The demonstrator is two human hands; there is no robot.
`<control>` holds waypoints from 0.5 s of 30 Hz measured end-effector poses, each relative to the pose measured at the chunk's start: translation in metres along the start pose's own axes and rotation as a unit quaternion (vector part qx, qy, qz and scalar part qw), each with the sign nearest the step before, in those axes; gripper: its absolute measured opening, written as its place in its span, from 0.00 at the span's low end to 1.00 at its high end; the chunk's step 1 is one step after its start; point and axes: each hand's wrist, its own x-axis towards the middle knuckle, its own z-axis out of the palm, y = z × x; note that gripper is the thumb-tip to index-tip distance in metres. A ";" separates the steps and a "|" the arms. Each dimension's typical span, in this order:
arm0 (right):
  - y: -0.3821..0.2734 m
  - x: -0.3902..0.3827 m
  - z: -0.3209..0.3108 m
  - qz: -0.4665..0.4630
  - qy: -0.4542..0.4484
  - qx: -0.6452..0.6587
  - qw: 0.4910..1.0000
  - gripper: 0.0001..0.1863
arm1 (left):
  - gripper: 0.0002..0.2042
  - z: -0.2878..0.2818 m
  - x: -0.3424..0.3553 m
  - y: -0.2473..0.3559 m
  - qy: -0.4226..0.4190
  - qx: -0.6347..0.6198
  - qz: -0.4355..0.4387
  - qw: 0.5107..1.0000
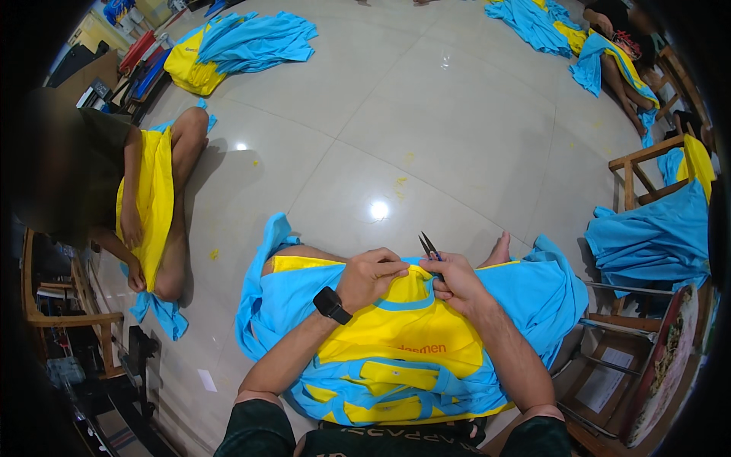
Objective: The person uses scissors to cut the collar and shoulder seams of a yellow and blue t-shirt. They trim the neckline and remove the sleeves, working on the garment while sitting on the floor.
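A yellow and light-blue shirt (403,327) is spread over my lap, with a blue-trimmed neckline at its upper edge. My left hand (371,276), a black watch on its wrist, pinches the fabric at the left of that neckline. At the other side my right hand (455,283) is closed round a pair of small dark scissors (429,245), blades pointing up and away from me. Its fingers also touch the shirt's edge. Blue sleeves fan out on both sides across my crossed legs. Folded cloth bunches up near my waist.
A person (129,198) sits on the floor at left with a yellow garment. Garment heaps (251,46) lie at the far left and far right, where another person (620,53) sits. Blue cloth (647,236) hangs by a wooden chair (628,171). A metal-framed chair (609,346) stands close on my right.
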 end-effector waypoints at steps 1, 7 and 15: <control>0.000 0.001 -0.001 0.000 -0.003 -0.002 1.000 0.05 | 0.05 0.001 0.000 -0.001 -0.001 0.004 0.014 1.000; 0.005 0.004 -0.002 -0.002 -0.002 -0.024 1.000 0.04 | 0.04 0.009 0.001 -0.007 -0.014 0.079 0.027 0.996; 0.010 0.007 0.000 -0.032 0.018 -0.044 0.998 0.04 | 0.04 0.009 0.002 -0.018 -0.033 -0.063 -0.152 0.986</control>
